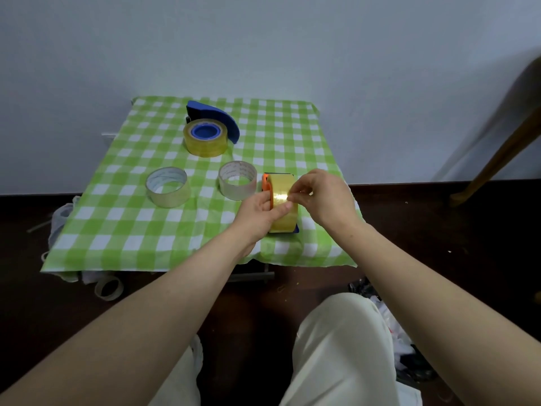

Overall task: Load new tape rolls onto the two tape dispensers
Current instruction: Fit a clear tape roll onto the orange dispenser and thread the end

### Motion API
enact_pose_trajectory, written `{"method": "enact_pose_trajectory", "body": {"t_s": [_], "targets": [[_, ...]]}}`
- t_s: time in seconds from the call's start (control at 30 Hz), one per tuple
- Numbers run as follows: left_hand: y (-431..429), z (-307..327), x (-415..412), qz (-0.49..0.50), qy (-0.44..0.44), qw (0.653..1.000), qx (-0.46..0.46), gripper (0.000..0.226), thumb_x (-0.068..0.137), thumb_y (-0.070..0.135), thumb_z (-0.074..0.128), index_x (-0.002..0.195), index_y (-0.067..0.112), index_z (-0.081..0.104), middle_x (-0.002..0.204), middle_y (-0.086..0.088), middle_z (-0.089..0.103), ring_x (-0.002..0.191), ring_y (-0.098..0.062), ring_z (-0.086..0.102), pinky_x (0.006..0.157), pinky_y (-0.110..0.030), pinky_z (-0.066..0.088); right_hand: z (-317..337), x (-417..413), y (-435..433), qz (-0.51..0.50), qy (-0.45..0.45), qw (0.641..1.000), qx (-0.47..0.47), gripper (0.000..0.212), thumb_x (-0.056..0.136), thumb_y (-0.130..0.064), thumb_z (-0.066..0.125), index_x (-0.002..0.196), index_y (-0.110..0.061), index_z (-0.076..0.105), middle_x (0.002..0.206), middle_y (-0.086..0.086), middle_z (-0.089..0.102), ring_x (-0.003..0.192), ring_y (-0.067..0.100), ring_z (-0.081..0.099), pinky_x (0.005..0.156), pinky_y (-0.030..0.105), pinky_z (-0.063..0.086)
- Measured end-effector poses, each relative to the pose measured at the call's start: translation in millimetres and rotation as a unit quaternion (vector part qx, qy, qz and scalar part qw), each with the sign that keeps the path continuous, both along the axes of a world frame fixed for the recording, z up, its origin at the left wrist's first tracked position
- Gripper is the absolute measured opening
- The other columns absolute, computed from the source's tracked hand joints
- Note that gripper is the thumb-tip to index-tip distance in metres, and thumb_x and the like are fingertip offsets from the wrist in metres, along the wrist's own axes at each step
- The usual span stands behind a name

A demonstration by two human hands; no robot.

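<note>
The left hand (pixel 257 210) grips the yellow tape roll (pixel 282 200) on its dispenser (pixel 265 183); the right hand (pixel 319 197) pinches at its surface.

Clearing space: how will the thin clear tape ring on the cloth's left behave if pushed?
Lying flat on the green checked cloth, the thin clear tape ring would probably slide, not roll. Little tape is left, so it is likely light and may flex.

Both forearms reach forward, left hand (pixel 257 213) curled round yellow tape roll (pixel 282 185), right hand (pixel 323 197) fingertips pinching at its surface.
</note>
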State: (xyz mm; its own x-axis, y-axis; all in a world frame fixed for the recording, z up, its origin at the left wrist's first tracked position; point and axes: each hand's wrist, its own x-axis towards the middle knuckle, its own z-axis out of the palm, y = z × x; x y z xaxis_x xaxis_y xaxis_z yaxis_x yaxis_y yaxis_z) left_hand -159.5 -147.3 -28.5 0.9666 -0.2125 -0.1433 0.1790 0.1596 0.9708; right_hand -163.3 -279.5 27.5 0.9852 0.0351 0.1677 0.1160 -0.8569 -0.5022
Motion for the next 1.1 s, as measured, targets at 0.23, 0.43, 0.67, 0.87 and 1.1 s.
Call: {"method": "enact_pose_trajectory", "body": {"t_s": [0.23,0.43,0.67,0.87,1.1], "targets": [[0,0,2,-0.006,0.000,1.000,-0.007,0.020,0.087,0.005,0.061,0.104,0.016,0.063,0.101,0.000,0.070,0.094,-0.012,0.067,0.086,-0.023,0.055,-3,-1,1,0.022,-0.028,0.999,-0.031,0.012,0.087,-0.022,0.061,0.093,-0.014,0.067,0.115,0.000,0.054,0.102,0.019,0.054,0.068,0.029,0.041],[4,-1,3,-0.029,0.001,1.000,-0.007,0.024,0.086,0.000,0.061,0.107,0.013,0.062,0.097,-0.001,0.070,0.083,-0.006,0.069,0.079,-0.020,0.056,-5,0,0,0.054,-0.026,0.998,0.000,0.016,0.084,-0.017,0.064,0.098,-0.011,0.070,0.110,0.002,0.061,0.097,0.021,0.058,0.080,0.035,0.048],[3,-1,5,-0.030,0.003,1.000,-0.004,0.025,0.086,0.001,0.061,0.111,0.008,0.062,0.098,-0.003,0.070,0.086,-0.010,0.068,0.076,-0.021,0.057,-8,2,0,0.068,-0.040,0.997,0.002,0.012,0.084,-0.012,0.062,0.090,-0.007,0.072,0.106,0.004,0.063,0.094,0.023,0.060,0.080,0.039,0.049],[2,0,7,-0.020,0.006,1.000,0.005,0.025,0.086,0.003,0.062,0.110,0.004,0.062,0.099,-0.007,0.070,0.089,-0.017,0.067,0.080,-0.026,0.057,-7,6,1,0.089,-0.060,0.994,-0.033,0.013,0.085,-0.008,0.060,0.090,-0.002,0.070,0.110,0.007,0.061,0.097,0.025,0.059,0.078,0.037,0.049],[1,1,9,-0.013,0.008,1.000,0.005,0.027,0.086,0.003,0.063,0.113,0.000,0.062,0.098,-0.009,0.070,0.085,-0.015,0.068,0.073,-0.023,0.058,-15,7,1,0.102,-0.107,0.987,-0.062,0.011,0.085,0.000,0.056,0.089,0.002,0.066,0.107,0.013,0.060,0.094,0.030,0.058,0.069,0.035,0.049]]}}
